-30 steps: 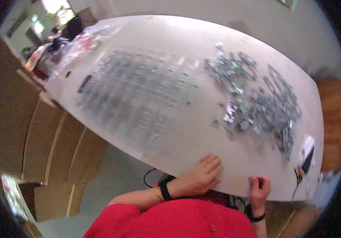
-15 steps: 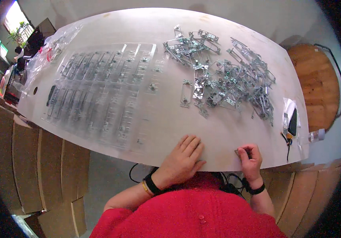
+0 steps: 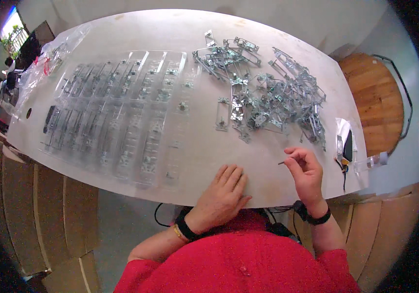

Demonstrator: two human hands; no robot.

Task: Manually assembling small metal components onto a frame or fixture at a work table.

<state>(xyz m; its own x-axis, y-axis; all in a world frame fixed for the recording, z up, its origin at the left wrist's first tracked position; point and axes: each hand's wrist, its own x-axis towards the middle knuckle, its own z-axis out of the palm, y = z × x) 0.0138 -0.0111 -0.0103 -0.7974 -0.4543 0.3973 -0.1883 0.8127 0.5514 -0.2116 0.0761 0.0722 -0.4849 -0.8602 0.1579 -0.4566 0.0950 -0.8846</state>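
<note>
My left hand lies flat near the front edge of the white table, its fingers stretched out, holding nothing. Between the thumb and forefinger of my right hand is a small thin dark piece, held just above the tabletop; its exact kind is too small to make out. Beyond my right hand spreads a tangled heap of metal brackets, with thin rods and flat plates in it. One rectangular metal frame lies at the heap's left side.
Left of the heap, clear plastic trays hold rows of metal parts. A plastic bag lies at the far left. On the right are a black-handled tool and a clear bottle; a round wooden tabletop stands beyond the edge.
My right hand has risen away from the table's front edge toward the heap, still pinching the small piece. My left hand stays in place. The whole view has shifted slightly.
</note>
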